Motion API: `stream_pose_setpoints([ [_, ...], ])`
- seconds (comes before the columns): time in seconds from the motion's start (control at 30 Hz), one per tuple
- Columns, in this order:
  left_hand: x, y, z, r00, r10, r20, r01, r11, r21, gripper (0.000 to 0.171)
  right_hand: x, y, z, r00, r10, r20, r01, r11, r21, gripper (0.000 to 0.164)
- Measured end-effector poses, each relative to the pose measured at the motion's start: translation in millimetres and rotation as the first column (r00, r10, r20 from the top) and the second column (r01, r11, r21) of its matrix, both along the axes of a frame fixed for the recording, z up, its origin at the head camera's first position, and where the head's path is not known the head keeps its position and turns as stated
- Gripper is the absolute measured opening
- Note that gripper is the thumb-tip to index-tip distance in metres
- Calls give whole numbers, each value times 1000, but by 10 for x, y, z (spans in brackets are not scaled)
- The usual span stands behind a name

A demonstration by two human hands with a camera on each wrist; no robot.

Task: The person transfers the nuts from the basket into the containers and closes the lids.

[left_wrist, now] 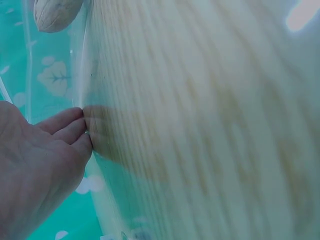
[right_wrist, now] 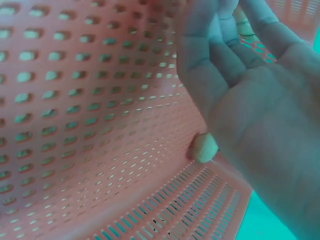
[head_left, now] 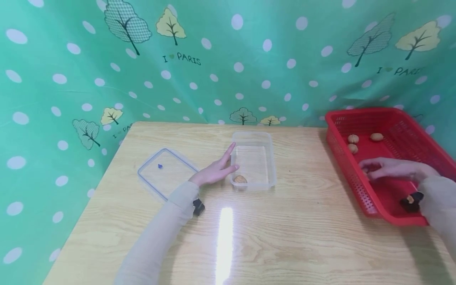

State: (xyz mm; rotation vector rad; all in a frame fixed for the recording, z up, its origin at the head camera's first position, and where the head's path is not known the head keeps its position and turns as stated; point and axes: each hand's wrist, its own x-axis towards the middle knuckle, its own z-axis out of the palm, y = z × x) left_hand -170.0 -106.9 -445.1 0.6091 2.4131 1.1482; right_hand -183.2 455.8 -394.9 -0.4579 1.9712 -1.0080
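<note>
My left hand (head_left: 215, 171) rests at the left wall of a clear plastic container (head_left: 271, 158), its fingers straight and thumb reaching over the rim. In the left wrist view, its fingertips lie close to the tabletop. One walnut (head_left: 240, 180) sits in the container's near left corner; the walnut (left_wrist: 57, 14) also appears at the top of the left wrist view. Inside the red basket (head_left: 356, 186), my right hand (head_left: 393, 168) curls its fingers and thumb round a walnut (head_left: 365, 171), mostly hidden by the fingers. Another walnut (right_wrist: 204, 147) lies in the basket below that hand.
A clear lid (head_left: 167, 174) with a blue seal lies flat left of the container, partly behind the left forearm. Several loose walnuts (head_left: 353, 139) lie toward the basket's far end. A green patterned cloth (head_left: 213, 59) hangs behind the wooden table (head_left: 303, 237).
</note>
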Motion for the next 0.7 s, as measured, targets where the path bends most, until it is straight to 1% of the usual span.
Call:
stream_pose_setpoints([
  [0.07, 1, 0, 6, 1000, -1, 0, 1, 1000, 3, 80, 19, -15, 23, 1000, -27, -10, 28, 999, 37, 38],
  [0.13, 6, -2, 13, 1000, -1, -1, 1, 1000, 5, 80, 44, -29, 55, 997, -65, -31, 68, 994, 84, 46],
  [0.2, 8, -1, 16, 1000, -2, -2, 2, 1000, 10, 80, 72, -31, 82, 992, -118, -46, 123, 984, 127, 54],
  [0.27, 13, 1, 21, 1000, 0, -3, 0, 1000, 10, 80, 94, -16, 104, 985, -161, -59, 168, 974, 151, 58],
  [0.37, 22, 8, 29, 1000, 2, -1, -2, 1000, 3, 79, 119, 15, 125, 978, -185, -94, 197, 970, 143, 53],
  [0.43, 26, 13, 34, 1000, 3, 2, -3, 1000, 3, 78, 130, 20, 137, 973, -178, -148, 197, 973, 122, 46],
  [0.53, 29, 18, 38, 1000, 4, 6, -4, 1000, 6, 78, 149, 3, 154, 958, -187, -218, 213, 972, 103, 38],
  [0.63, 35, 23, 41, 1000, 6, 8, -6, 1000, 8, 78, 172, -24, 177, 944, -205, -258, 239, 965, 107, 38],
  [0.7, 37, 25, 41, 1000, 9, 11, -9, 1000, 6, 78, 192, -40, 200, 935, -214, -283, 260, 956, 136, 40],
])
